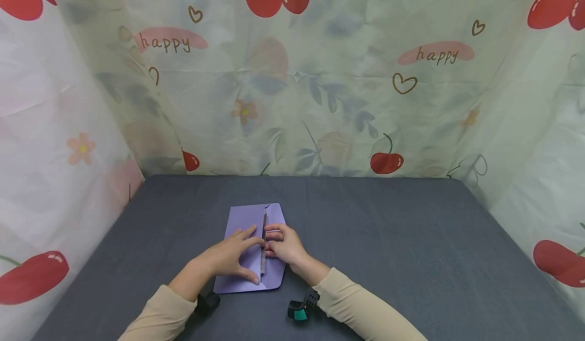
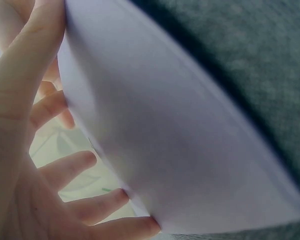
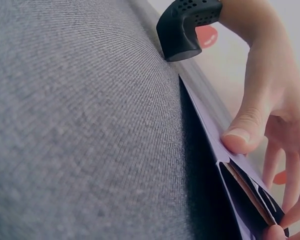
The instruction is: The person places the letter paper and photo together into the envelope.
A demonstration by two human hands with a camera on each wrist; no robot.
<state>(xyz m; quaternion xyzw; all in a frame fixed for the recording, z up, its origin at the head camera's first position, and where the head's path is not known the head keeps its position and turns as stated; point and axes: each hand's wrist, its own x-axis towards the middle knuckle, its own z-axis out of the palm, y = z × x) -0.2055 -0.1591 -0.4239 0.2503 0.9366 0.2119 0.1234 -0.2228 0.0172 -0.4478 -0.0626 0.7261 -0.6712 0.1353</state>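
A purple envelope lies on the table, its flap opened out to the right. Along its mouth shows a flat, dark-edged piece, mostly hidden inside; the right wrist view shows its brownish, layered edge. My left hand rests across the envelope with fingers spread, the thumb near the lower end of the mouth and a fingertip by the piece. My right hand is over the flap, fingers bent, holding the piece's exposed edge at the fingertips. The exact grip is partly hidden.
A dark grey cloth covers the table. Printed curtains with cherries and hearts stand behind and at both sides. Black wrist devices sit by both forearms, close to the tabletop.
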